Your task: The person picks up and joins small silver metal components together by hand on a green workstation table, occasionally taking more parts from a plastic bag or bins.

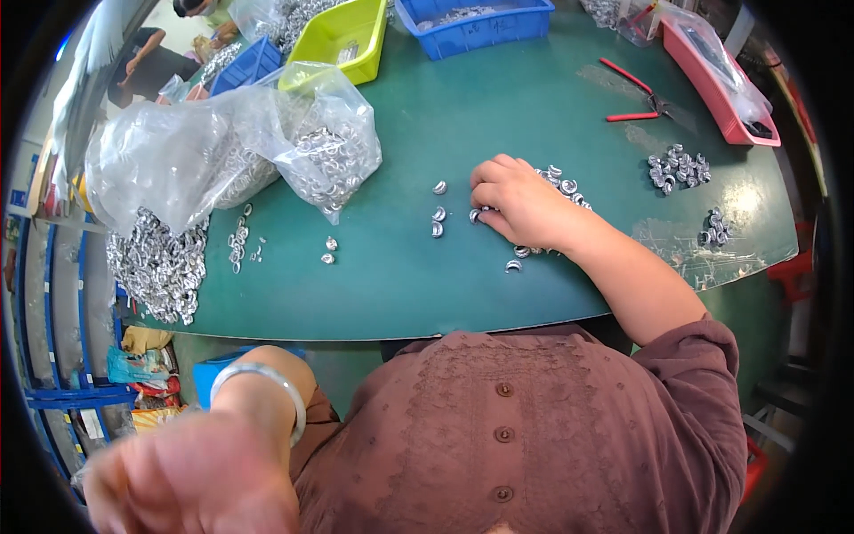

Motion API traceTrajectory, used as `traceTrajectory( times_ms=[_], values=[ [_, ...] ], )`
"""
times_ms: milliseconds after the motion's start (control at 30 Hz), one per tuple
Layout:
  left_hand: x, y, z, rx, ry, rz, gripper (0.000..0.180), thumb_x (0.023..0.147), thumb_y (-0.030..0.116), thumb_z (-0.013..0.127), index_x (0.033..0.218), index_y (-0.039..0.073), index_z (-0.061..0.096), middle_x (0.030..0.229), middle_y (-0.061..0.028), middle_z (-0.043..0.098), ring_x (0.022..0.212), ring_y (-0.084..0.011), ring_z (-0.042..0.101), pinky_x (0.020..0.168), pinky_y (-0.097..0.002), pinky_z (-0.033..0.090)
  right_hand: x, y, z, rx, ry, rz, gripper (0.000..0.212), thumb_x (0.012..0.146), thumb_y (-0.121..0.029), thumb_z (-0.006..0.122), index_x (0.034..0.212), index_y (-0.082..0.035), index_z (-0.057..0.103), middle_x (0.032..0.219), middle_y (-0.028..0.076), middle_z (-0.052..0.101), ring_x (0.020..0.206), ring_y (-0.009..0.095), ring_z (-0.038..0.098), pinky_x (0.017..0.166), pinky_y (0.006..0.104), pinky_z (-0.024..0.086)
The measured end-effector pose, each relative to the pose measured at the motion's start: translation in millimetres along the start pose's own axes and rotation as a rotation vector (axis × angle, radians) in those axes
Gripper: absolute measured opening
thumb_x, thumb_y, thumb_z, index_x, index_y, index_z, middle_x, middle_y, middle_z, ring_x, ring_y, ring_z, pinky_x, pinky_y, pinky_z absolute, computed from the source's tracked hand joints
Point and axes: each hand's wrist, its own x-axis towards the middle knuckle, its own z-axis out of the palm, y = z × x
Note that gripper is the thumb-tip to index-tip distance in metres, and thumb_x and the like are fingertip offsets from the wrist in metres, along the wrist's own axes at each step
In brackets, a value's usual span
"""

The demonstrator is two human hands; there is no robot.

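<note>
Over the green table, my right hand (520, 203) has its fingers curled down, with a small silver curved metal piece (475, 216) at thumb and fingertips. Partly hidden beneath and behind this hand lies a loose group of similar silver pieces (569, 187). Just left of it, a few more single pieces (438, 214) form a short column. My left hand (196, 476) is raised off the table at the lower left, close to the camera and blurred, with a pale bangle (276, 384) on the wrist. Its fingers cannot be made out.
Clear plastic bags (325, 156) of silver rings and a large metal heap (160, 267) occupy the left. Lime (342, 40) and blue (476, 27) bins stand at the back. Red-handled pliers (636, 93), a pink bin (712, 80) and two small piles (680, 169) are right. Another person (142, 62) is far left.
</note>
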Motion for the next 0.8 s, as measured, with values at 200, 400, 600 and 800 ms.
traceTrajectory(
  times_ms=[200,400,600,800],
  values=[
    [-86,-30,-29,0.315,-0.360,-0.727,0.035,0.084,0.032,0.053,0.102,0.002,0.057,0.099,-0.0114,0.053,0.081,-0.0214,0.051,0.069,-0.0288,0.040,1,5,-3,0.109,0.010,0.051,0.009,0.071,-0.002,0.058,0.079,-0.005,0.060,0.097,0.006,0.054,0.093,0.025,0.048,0.083,0.0360,0.039],
    [-163,-48,-21,0.247,-0.612,-1.401,0.011,0.080,0.002,0.057,0.090,-0.001,0.061,0.078,-0.0051,0.056,0.062,-0.0082,0.051,0.055,-0.0207,0.041,3,0,-3,0.105,0.032,-0.003,0.014,0.070,-0.002,0.058,0.083,-0.007,0.062,0.096,0.006,0.054,0.092,0.025,0.049,0.083,0.0364,0.039],
    [-182,-51,-21,0.233,-0.741,-1.497,0.012,0.082,0.005,0.055,0.092,0.000,0.061,0.077,-0.0029,0.053,0.066,-0.0073,0.049,0.058,-0.0206,0.039,3,3,-3,0.074,0.033,-0.046,0.012,0.073,-0.008,0.060,0.083,-0.011,0.066,0.091,0.005,0.057,0.092,0.023,0.050,0.080,0.0347,0.038],
    [-190,-59,-11,0.143,-0.696,-1.578,0.012,0.082,0.006,0.057,0.091,0.000,0.061,0.079,-0.0009,0.053,0.064,-0.0061,0.049,0.058,-0.0195,0.039,7,2,-13,0.704,0.120,0.273,0.015,0.078,-0.008,0.059,0.091,-0.004,0.065,0.085,0.005,0.062,0.078,0.015,0.057,0.068,0.0277,0.047]
  ],
)
